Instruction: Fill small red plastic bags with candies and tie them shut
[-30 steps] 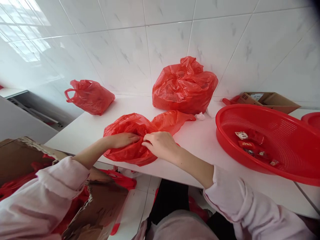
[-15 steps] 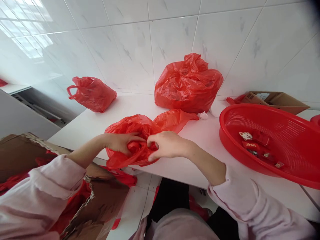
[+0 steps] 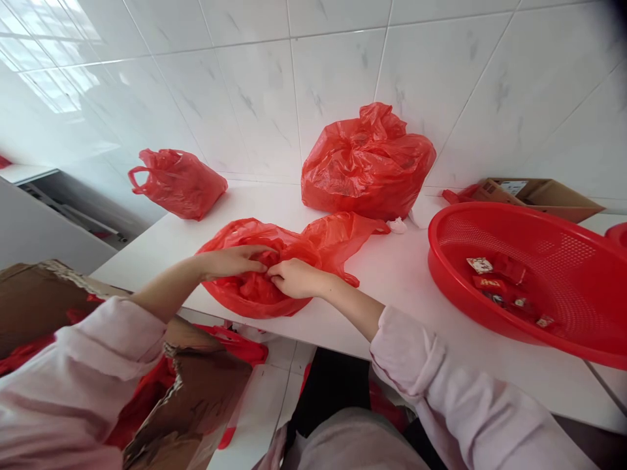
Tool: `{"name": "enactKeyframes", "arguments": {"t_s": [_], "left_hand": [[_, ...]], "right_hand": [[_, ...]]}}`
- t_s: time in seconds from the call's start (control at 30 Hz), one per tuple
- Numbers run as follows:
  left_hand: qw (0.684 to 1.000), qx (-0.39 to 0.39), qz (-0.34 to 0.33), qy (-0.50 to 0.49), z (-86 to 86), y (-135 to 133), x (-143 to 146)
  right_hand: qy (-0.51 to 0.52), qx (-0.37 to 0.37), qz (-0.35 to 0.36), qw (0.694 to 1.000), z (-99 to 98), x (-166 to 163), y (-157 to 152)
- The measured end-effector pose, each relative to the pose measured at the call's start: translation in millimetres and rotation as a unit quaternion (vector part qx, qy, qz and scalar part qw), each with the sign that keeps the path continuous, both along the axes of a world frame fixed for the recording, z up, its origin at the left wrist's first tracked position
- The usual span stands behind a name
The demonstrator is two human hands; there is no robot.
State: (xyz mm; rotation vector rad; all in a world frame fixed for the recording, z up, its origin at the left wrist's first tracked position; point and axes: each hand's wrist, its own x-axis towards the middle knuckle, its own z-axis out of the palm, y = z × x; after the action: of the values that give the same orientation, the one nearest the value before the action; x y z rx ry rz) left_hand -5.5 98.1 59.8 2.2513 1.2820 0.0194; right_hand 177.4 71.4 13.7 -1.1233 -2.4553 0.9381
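A red plastic bag (image 3: pixel 221 297) lies on the white table with its mouth spread wide and crumpled red plastic (image 3: pixel 255 285) inside it. Over the opening, my left hand (image 3: pixel 230 262) has its thumb and fingers closed on a bit of that crumpled plastic. Opposite it, my right hand (image 3: pixel 296 278) pinches the same crumpled plastic, and the fingertips of both hands nearly meet. What lies under the fingers is partly hidden.
Behind stand a big full red bag (image 3: pixel 367 171) and a smaller handled one (image 3: pixel 183 186). At right, a red perforated basket (image 3: pixel 448 287) holds several small packets, with an open carton (image 3: pixel 563 199) beyond. A torn cardboard box (image 3: pixel 215 385) sits below left.
My right hand has moved left and closed to a pinch beside my left hand. The bag's mouth has spread wider and rounder, and its loose side has shifted.
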Motion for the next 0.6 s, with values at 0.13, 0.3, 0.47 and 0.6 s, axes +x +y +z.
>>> {"name": "enactKeyframes", "arguments": {"t_s": [0.13,0.3,0.47,0.6], "left_hand": [[0.993,-0.094,-0.063,-0.012,10.4,-6.1,-4.5],[0.998,-0.021,-0.044,0.035,-27.9,2.0,-6.4],[0.995,0.034,-0.035,0.087,-47.3,4.5,-2.7],[0.991,0.063,-0.023,0.116,-52.9,0.7,6.0]], "right_hand": [[-0.006,0.015,-0.013,1.0,-11.6,0.6,9.8],[0.034,0.086,-0.059,0.994,-10.5,11.3,-8.3],[-0.141,0.207,0.063,0.966,-9.8,43.2,-26.5],[-0.251,0.24,0.052,0.936,12.4,55.2,-30.1]]}}
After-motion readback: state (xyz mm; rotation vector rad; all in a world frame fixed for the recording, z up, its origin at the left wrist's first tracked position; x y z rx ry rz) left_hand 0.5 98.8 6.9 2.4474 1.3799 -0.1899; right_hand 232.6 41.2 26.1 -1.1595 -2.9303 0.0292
